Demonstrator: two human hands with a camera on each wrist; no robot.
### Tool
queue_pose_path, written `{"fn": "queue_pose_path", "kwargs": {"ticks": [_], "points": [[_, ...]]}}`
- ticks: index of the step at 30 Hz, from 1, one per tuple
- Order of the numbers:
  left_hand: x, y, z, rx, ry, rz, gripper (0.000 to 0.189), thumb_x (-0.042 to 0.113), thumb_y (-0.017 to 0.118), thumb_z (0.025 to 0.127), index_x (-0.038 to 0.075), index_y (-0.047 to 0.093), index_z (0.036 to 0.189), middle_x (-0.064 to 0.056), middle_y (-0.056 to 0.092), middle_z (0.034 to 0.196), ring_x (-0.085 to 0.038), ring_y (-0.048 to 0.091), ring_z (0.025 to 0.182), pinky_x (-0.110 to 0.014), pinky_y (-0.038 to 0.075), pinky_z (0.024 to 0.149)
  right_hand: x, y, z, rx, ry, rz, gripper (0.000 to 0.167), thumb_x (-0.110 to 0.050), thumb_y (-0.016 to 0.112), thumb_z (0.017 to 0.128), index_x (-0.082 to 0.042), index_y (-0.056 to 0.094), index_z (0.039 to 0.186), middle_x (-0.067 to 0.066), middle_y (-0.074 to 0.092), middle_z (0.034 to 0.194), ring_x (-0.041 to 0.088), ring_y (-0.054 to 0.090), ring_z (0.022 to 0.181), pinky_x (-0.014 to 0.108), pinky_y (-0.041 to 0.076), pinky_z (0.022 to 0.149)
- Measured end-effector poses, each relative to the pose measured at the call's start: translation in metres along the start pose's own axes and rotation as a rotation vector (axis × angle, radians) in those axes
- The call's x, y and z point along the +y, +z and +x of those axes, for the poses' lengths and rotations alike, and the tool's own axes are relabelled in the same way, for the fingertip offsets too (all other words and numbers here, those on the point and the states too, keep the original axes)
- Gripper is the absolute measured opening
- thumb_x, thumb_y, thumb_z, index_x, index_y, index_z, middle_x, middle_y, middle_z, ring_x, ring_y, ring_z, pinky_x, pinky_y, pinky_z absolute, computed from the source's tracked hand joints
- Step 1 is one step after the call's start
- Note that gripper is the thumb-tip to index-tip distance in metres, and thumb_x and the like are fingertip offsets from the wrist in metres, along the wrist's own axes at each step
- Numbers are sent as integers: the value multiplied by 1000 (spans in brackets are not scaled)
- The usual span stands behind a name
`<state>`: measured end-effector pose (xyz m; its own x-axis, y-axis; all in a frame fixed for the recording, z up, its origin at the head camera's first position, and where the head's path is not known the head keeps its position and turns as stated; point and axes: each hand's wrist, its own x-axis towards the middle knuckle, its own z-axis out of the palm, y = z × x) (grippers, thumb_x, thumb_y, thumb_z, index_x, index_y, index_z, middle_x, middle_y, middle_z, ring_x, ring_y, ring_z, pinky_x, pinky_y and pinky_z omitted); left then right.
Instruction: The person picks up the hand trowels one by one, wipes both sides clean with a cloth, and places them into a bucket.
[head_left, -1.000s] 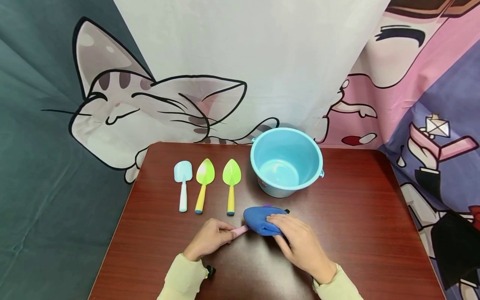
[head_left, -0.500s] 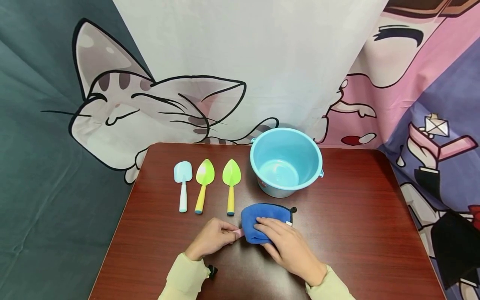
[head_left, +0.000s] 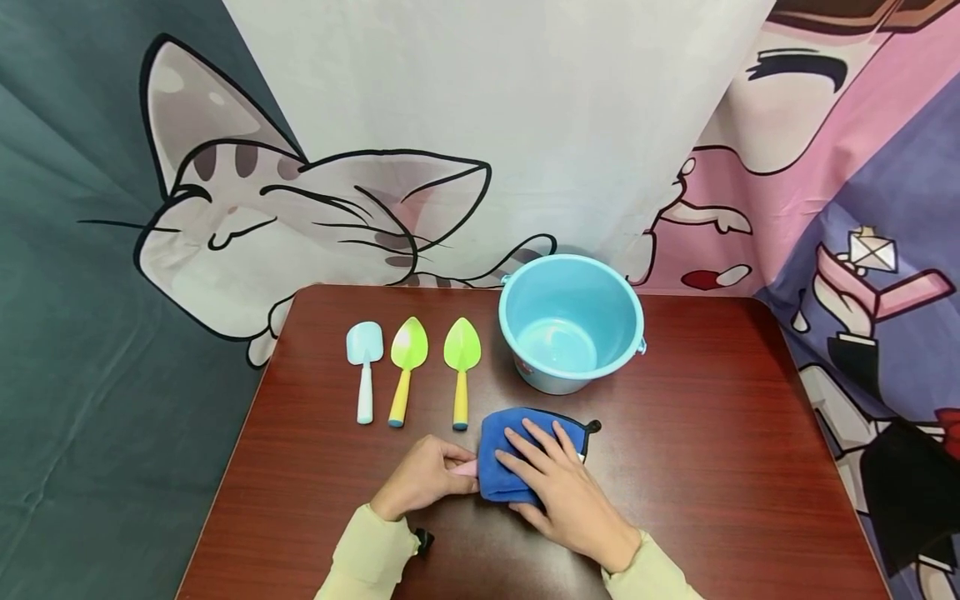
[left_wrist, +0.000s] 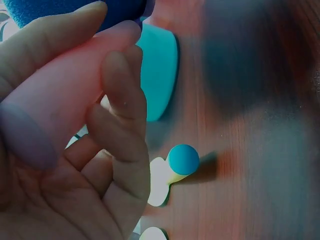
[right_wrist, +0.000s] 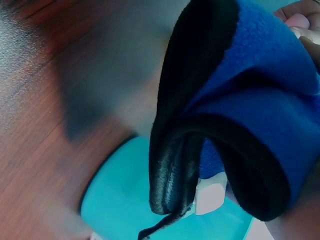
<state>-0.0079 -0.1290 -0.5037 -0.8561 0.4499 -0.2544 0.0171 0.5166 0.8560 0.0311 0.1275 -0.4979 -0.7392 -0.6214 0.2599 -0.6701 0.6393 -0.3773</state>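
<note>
My left hand [head_left: 427,479] pinches the pink handle [head_left: 466,468] of a toy shovel between thumb and fingers; the handle's greyish-purple end sits over the palm in the left wrist view. A blue cloth [head_left: 495,442] with black edging covers the shovel's blade, hiding it. My right hand [head_left: 558,500] lies on top of the cloth, fingers spread and straight. In the right wrist view the cloth [right_wrist: 270,135] bulges in folds, with a white tag [right_wrist: 210,194] at its edge. A black loop [head_left: 593,426] sticks out at the cloth's right corner.
Behind the cloth stands a light blue bucket [head_left: 572,325] with nothing in it. To its left lie a light blue shovel [head_left: 364,371] and two green trowels with yellow handles, one left [head_left: 405,367] and one right [head_left: 461,367]. A printed curtain [head_left: 525,100] hangs behind the table.
The cloth has spread flatter and shifted slightly left and toward me over the pink-handled shovel. My right hand has moved left with it, its fingers now spread. The left hand has barely moved.
</note>
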Motion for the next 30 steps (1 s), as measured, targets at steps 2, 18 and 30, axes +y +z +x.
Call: {"fn": "queue_pose_path", "kwargs": {"ticks": [2, 18, 30], "points": [[0, 0, 0, 0, -2, 10, 27, 23, 85, 75, 11, 81, 99, 4, 75, 84, -6, 65, 72, -25, 52, 65, 0, 2, 0, 2, 3, -23, 63, -30, 79, 85, -19, 58, 143, 7, 47, 153, 34, 34, 145, 63, 25, 112], [-1, 3, 1, 18, -31, 12, 23, 16, 84, 76, 10, 81, 99, 5, 74, 87, -6, 65, 74, -25, 52, 63, -7, 14, -5, -32, 143, -49, 61, -4, 77, 81, -12, 60, 140, 7, 49, 152, 32, 34, 146, 66, 28, 110], [-2, -4, -3, 22, -67, -41, 23, 20, 85, 76, 12, 81, 97, 4, 73, 84, -12, 63, 67, -27, 49, 55, 3, 12, -12, 96, 150, -100, 50, 19, 65, 76, -2, 71, 121, 12, 65, 132, 38, 48, 135, 67, 36, 103]]}}
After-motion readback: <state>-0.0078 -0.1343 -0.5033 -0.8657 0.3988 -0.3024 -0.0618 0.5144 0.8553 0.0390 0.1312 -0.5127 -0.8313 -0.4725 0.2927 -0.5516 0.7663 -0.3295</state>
